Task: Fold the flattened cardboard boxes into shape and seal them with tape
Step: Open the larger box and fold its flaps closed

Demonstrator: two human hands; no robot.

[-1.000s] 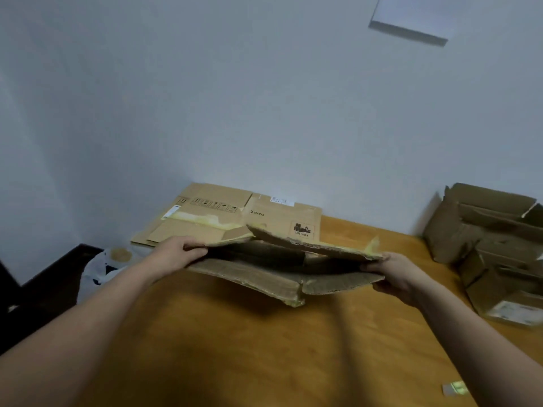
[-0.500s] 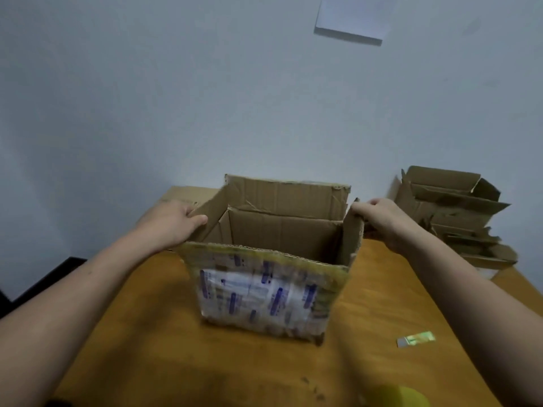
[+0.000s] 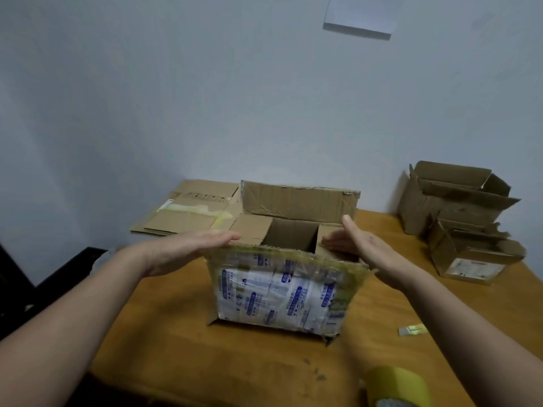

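Head view: the left hand (image 3: 188, 248) lies flat, palm down and fingers straight, on the left side flap (image 3: 249, 229) of the box (image 3: 279, 289). It grips nothing and only presses. The right hand (image 3: 361, 245) is just as open, fingers straight and together with the thumb uppermost, and its edge appears to bear on the right side flap (image 3: 324, 230). A second ago the carton was a half-collapsed sleeve held between both hands. Half a second ago it stood squared up, with the fingers hooked over its side walls. Those grips have now gone, and the two side flaps have swung inward to about level, leaving a gap between them through which the inside still shows. The far flap (image 3: 299, 202) stands upright behind that gap, and the near face carries a printed label under yellowish tape. The box stands on the wooden table (image 3: 176, 333), directly between the forearms. So shaping is done and closing has begun; the long flaps still have to come over before anything can be sealed. The tape roll (image 3: 396, 386) waits nearer than the box and to its right, untouched. A small tape scrap (image 3: 411, 330) lies right of the box. Flattened cardboard (image 3: 188, 215) lies behind the box to its left, and a stack of folded boxes (image 3: 455, 201) stands well off to its right.
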